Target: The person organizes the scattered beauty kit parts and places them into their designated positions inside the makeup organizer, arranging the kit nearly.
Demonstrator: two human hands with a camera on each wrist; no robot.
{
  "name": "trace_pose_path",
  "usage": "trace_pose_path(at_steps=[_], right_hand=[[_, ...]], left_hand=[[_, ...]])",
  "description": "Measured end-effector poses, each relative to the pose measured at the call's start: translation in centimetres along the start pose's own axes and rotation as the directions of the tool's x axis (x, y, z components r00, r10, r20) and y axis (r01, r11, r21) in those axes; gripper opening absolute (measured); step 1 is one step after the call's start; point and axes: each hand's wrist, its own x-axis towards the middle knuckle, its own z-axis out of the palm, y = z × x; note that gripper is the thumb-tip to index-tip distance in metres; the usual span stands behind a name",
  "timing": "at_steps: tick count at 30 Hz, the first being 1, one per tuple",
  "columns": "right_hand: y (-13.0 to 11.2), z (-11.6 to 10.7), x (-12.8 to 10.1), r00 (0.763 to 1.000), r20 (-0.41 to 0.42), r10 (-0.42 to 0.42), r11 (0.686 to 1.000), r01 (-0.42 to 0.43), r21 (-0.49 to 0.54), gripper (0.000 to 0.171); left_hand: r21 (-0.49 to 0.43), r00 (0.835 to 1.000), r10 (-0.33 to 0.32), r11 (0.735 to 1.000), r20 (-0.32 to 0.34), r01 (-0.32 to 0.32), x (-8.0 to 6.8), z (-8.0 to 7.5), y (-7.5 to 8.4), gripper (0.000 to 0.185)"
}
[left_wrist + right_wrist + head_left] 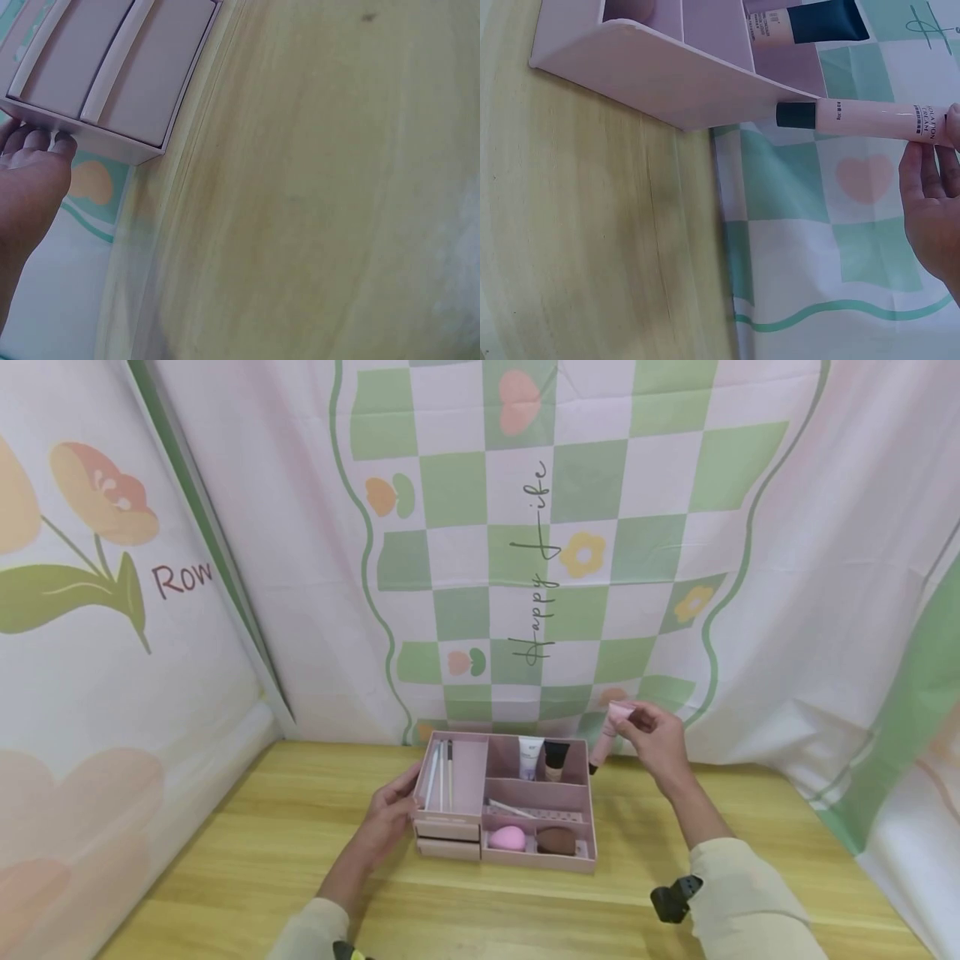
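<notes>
Right hand: the right hand point(656, 739) pinched the crimped end of a pink tube point(604, 742), cap down, just beyond the organizer's point(577, 862) back right corner, near the tabletop's point(247, 852) far edge.
Left hand: the left hand point(390, 814) lay against the organizer's left wall, fingers point(45, 141) curled onto its edge, steadying it.
Tube: it hung tilted in the air, outside the organizer; the right wrist view showed its dark cap level with the outer wall.
Organizer: it sat toward the middle of the far edge, two drawers point(112, 60) at its front left corner.
Already in: two sticks point(441, 774) in the back left compartment, a white tube point(530, 757) and a dark-capped one point(556, 760) standing in the back right, a pink sponge point(507, 838) and a brown one point(556, 840) along the front.
Progress: I judged the filling mostly done; the pink tube had yet to go in, and the back right compartment had room beside the other two.
</notes>
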Motion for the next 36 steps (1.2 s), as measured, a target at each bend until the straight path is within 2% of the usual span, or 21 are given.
trace_pose_path(at_steps=[18, 25, 29, 36], right_hand=[[-1.3, 0.3, 0.3, 0.996, 0.02, -0.09, 0.995, 0.09, -0.03, 0.045], [-2.0, 0.3, 0.4, 0.993, 0.012, -0.12, 0.992, 0.12, -0.03, 0.044], [-2.1, 0.5, 0.3, 0.989, 0.036, -0.143, 0.99, 0.143, -0.002, 0.04], [-1.7, 1.2, -0.2, 0.987, 0.1, -0.127, 0.992, 0.124, 0.039, 0.038]], left_hand=[[-0.03, 0.999, -0.013, 0.999, -0.033, 0.012, 0.0, 0.2, 0.1, 0.074], [-0.021, 1.0, -0.004, 1.0, -0.021, 0.004, -0.1, 0.1, 0.1, 0.075], [-0.016, 1.0, 0.003, 1.0, -0.018, -0.003, -0.1, 0.1, 0.1, 0.075], [0.0, 1.0, 0.003, 1.0, -0.022, -0.003, 0.0, 0.1, 0.0, 0.073]])
